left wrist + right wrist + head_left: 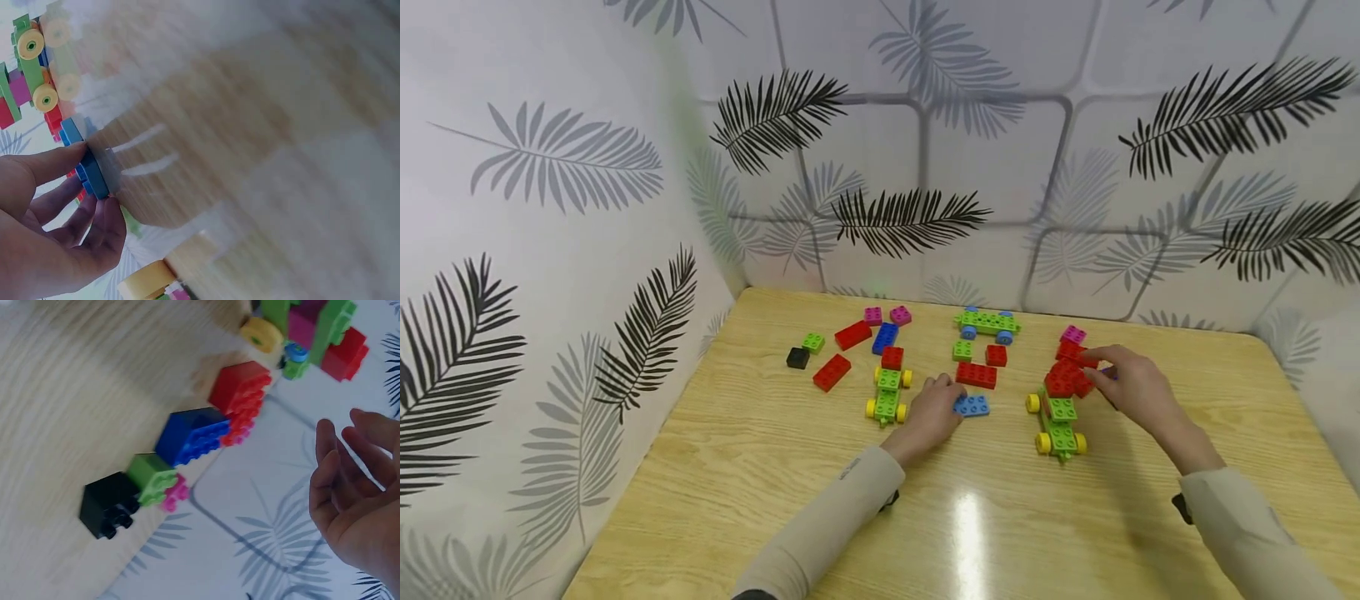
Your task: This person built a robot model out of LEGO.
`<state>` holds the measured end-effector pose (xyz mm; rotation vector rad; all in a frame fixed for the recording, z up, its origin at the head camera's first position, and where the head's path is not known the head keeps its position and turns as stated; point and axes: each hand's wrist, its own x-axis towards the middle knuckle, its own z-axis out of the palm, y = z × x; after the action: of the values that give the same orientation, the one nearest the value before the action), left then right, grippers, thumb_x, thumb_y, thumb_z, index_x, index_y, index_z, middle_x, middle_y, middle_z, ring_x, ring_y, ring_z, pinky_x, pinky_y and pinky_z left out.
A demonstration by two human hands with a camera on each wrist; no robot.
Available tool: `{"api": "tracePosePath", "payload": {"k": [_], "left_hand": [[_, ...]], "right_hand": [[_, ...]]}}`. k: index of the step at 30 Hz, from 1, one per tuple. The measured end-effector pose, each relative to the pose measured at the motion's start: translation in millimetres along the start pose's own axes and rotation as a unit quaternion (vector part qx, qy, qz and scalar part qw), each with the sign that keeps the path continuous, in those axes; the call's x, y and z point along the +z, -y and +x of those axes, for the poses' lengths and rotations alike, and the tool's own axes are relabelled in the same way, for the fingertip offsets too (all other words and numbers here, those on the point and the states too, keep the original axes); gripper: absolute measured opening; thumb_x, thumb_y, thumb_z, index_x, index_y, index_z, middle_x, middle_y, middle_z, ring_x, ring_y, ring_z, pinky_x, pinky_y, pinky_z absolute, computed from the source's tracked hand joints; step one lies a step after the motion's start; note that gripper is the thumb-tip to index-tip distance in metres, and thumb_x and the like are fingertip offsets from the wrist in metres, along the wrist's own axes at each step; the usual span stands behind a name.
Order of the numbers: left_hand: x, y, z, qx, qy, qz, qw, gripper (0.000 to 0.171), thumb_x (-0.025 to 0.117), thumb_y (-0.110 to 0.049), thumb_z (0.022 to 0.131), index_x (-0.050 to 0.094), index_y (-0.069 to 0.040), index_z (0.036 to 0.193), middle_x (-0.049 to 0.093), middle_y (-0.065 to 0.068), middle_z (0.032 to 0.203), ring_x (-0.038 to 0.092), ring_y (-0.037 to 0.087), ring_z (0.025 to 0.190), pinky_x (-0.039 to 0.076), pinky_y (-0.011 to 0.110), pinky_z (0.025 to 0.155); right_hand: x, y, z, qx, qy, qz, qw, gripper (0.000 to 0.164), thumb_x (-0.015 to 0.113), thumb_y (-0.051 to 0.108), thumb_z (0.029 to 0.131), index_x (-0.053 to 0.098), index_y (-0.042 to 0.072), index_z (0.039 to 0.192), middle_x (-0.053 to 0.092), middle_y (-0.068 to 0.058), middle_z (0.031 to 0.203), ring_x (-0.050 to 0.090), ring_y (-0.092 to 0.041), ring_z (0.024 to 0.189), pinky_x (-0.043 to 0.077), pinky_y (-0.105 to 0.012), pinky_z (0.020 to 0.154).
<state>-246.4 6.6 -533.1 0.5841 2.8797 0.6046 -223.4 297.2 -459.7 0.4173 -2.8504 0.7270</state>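
Observation:
My left hand (931, 414) pinches a light blue toy brick (973, 406) close to the table. In the left wrist view, the thumb lies on one end of that blue brick (90, 164) and the fingertips at the other. My right hand (1138, 387) hovers beside the red bricks (1067, 379) at the far end of the right-hand green car (1062, 429) with yellow wheels. The right wrist view shows the right hand (356, 487) with loosely bent fingers and nothing between them. Behind it, partly hidden, are dark bricks.
Left of my left hand stands another green car (887, 396) with yellow wheels. A green base (988, 322) on blue wheels is at the back. A long red brick (977, 375), a dark blue brick (885, 338) and a black brick (798, 357) lie among several others. A patterned wall borders the table (700, 500).

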Motion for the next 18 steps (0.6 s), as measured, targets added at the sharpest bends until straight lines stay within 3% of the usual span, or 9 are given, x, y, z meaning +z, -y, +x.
{"api": "tracePosePath", "payload": {"k": [8, 14, 18], "left_hand": [[-3.5, 3.8, -8.3, 0.005, 0.012, -0.017, 0.9998, 0.031, 0.069, -0.012, 0.088, 0.065, -0.013, 0.119, 0.05, -0.002, 0.1, 0.041, 0.015, 0.089, 0.04, 0.024, 0.071], [-2.3, 3.2, -13.4, 0.016, 0.013, -0.018, 0.9996, 0.033, 0.072, -0.025, 0.088, 0.064, -0.014, 0.119, 0.051, -0.001, 0.103, 0.042, 0.015, 0.091, 0.04, 0.023, 0.073], [-3.0, 3.0, -16.3, 0.022, 0.011, -0.034, 0.9991, 0.029, 0.072, -0.025, 0.088, 0.065, -0.015, 0.115, 0.05, -0.001, 0.1, 0.042, 0.015, 0.089, 0.038, 0.023, 0.071]], "right_hand": [[25, -28, 9, 0.062, 0.028, -0.029, 0.997, 0.029, 0.066, 0.014, 0.092, 0.065, -0.007, 0.112, 0.062, -0.029, 0.105, 0.062, -0.037, 0.081, 0.051, -0.049, 0.062], [40, -32, 15, 0.057, 0.031, -0.052, 0.997, 0.033, 0.067, 0.016, 0.091, 0.064, -0.008, 0.113, 0.061, -0.029, 0.103, 0.06, -0.04, 0.083, 0.051, -0.052, 0.067], [47, -31, 18, 0.056, 0.019, -0.074, 0.996, 0.031, 0.067, 0.013, 0.089, 0.063, -0.008, 0.112, 0.062, -0.03, 0.102, 0.058, -0.043, 0.085, 0.049, -0.055, 0.07]]}}
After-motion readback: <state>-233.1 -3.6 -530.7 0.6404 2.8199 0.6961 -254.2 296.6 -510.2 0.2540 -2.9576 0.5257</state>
